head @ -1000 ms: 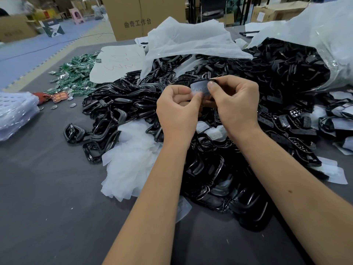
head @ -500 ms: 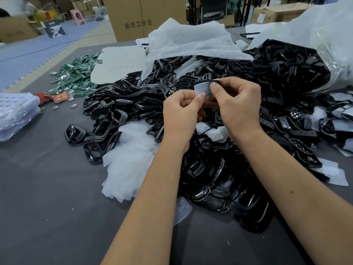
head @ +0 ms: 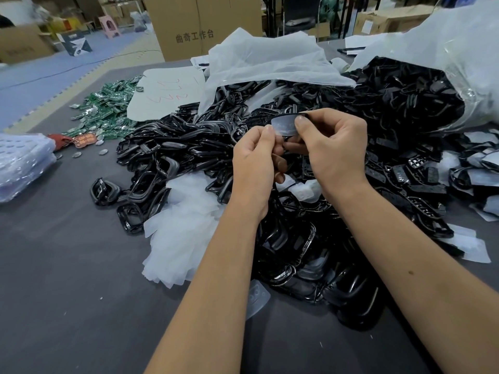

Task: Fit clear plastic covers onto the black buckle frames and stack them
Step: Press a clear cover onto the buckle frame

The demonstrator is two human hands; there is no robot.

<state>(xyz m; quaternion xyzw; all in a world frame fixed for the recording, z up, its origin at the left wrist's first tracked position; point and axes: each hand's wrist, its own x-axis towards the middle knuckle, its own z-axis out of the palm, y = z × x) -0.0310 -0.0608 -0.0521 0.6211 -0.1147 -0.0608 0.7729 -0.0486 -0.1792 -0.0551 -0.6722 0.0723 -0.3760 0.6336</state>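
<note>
1. Table [head: 67,306]: dark grey; carries everything below.
2. Frame heap [head: 310,163]: loose black buckle frames spread across the middle of the table, spilling from a bag [head: 445,49] at far right. The raised hands are directly over its centre.
3. Cover heap [head: 183,233]: clear covers piled on the table against the near left edge of the frame heap, below and left of the left wrist. Judgement: the left hand is the nearer one for fetching the next cover.
4. Covered frames [head: 472,176]: lying at right, past the right forearm. Judgement: likely the finished lot, nearer the right hand.
5. Right hand [head: 334,149]: fingers curled, thumb tip pressing the cover's right part against a frame [head: 291,113], of which only a thin black edge shows above the cover.
6. Left hand [head: 255,160]: fingers curled, thumb and forefinger pinching the cover's left end.
7. Cover [head: 283,125]: held in the air between both thumbs, above the heap. Long axis runs left to right across the view, about level; broad face turned toward the camera. How far it is seated on the frame I cannot tell.
8. Judgement: the next move turns on this alignment, cover's long axis parallel to the frame bar behind it, pressure from both ends.
</note>
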